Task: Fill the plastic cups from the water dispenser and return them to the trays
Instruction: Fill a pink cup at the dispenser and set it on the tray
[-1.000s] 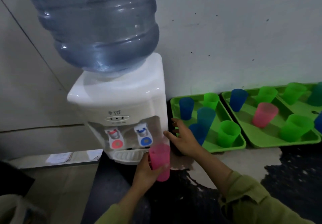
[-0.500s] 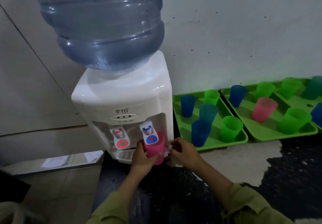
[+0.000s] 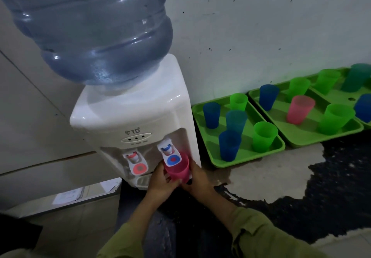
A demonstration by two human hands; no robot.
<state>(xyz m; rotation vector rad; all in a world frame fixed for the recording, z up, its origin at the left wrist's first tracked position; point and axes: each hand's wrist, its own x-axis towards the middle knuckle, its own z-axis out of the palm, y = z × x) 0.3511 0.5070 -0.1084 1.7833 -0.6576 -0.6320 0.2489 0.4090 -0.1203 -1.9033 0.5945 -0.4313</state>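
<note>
Both left hand [image 3: 160, 184] and right hand [image 3: 200, 181] grip pink cup [image 3: 179, 169] under blue tap [image 3: 169, 153]; contents hidden.

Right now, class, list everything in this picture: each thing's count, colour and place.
Plastic water dispenser: one, white, by the wall, left.
Large translucent water bottle: one, blue, upturned atop the dispenser.
Taps: two, red tap left, blue tap right, on its front.
Plastic trays: three, green, right of the dispenser; farthest cut off.
Plastic cups on trays: twelve visible; five green, four blue, two teal, one pink.
Held plastic cup: one, pink, under the blue tap.
Hands: two, left hand and right hand, both holding that cup.
</note>
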